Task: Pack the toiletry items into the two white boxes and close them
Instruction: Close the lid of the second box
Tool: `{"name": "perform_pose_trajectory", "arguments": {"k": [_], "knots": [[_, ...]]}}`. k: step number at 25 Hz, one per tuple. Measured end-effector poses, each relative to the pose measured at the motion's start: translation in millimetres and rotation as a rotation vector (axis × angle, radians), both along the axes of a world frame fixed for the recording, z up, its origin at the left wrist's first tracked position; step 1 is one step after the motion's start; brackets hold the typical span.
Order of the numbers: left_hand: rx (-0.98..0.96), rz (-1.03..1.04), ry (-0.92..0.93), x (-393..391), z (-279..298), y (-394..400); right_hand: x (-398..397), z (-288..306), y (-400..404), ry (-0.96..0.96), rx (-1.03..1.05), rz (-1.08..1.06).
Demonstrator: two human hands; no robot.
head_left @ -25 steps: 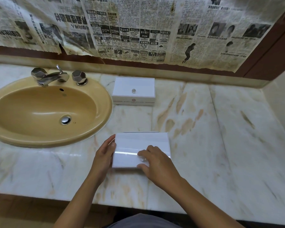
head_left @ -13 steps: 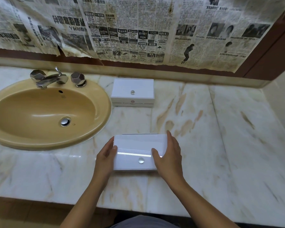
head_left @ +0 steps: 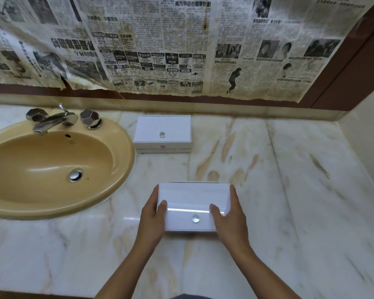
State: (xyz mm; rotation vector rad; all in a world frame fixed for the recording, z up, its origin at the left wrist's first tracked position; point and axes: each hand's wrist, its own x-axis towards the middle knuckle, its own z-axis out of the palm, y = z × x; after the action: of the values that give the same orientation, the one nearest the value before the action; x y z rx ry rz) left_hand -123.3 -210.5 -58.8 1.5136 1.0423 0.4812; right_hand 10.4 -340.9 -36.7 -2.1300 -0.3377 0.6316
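Note:
Two white boxes stand on the marble counter [head_left: 300, 201], both with their lids down. The near white box [head_left: 192, 197] has a clear knob [head_left: 195, 218] on its lid and sits close to the front edge. My left hand [head_left: 152, 214] holds its left end, fingers along the side and thumb over the lid. My right hand [head_left: 230, 216] holds the right end the same way. The far white box [head_left: 162, 128] stands by the back wall, apart from both hands. No loose toiletry items show.
A tan oval sink [head_left: 123, 169] fills the left of the counter, with a chrome faucet [head_left: 52, 120] behind it. Newspaper [head_left: 181, 50] covers the wall above. A side wall [head_left: 367, 137] closes off the right.
My right hand left the lid's knob and moved to the box's right end. My left thumb came onto the lid. The near box stayed in place.

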Motion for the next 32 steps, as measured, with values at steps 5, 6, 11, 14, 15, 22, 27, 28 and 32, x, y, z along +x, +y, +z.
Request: {"name": "perform_pose_trajectory", "arguments": {"k": [5, 6, 11, 14, 15, 22, 27, 28, 32], "knots": [[0.011, -0.09, -0.026, 68.9, 1.6, 6.8, 61.4, 10.6, -0.6, -0.049, 0.007, -0.095], [0.004, -0.105, -0.03, 85.4, 0.4, 8.5, 76.2, 12.2, 0.9, -0.056, 0.004, -0.114], [0.0, -0.129, 0.011, 165.1, -7.1, 23.9, 149.3, 14.7, 14.4, -0.079, -0.018, -0.174], [0.013, -0.133, 0.003, 203.4, -14.2, 40.2, 183.2, 12.7, 28.3, -0.057, -0.008, -0.192], [0.013, -0.129, 0.01, 214.9, -15.7, 45.8, 193.9, 10.8, 33.7, -0.046, -0.008, -0.195], [-0.018, -0.031, 0.024, 256.9, -31.6, 71.6, 236.0, -2.4, 66.1, -0.03, -0.015, -0.167], [-0.012, 0.008, 0.03, 264.6, -34.6, 78.8, 244.1, -7.9, 75.0, -0.044, -0.033, -0.138], [-0.001, -0.004, 0.033, 263.7, -37.7, 78.2, 243.6, -10.3, 73.6, -0.058, -0.037, -0.126], [0.03, -0.064, 0.095, 262.1, -24.8, 78.6, 242.1, -10.4, 71.1, -0.041, 0.006, -0.121]]}}
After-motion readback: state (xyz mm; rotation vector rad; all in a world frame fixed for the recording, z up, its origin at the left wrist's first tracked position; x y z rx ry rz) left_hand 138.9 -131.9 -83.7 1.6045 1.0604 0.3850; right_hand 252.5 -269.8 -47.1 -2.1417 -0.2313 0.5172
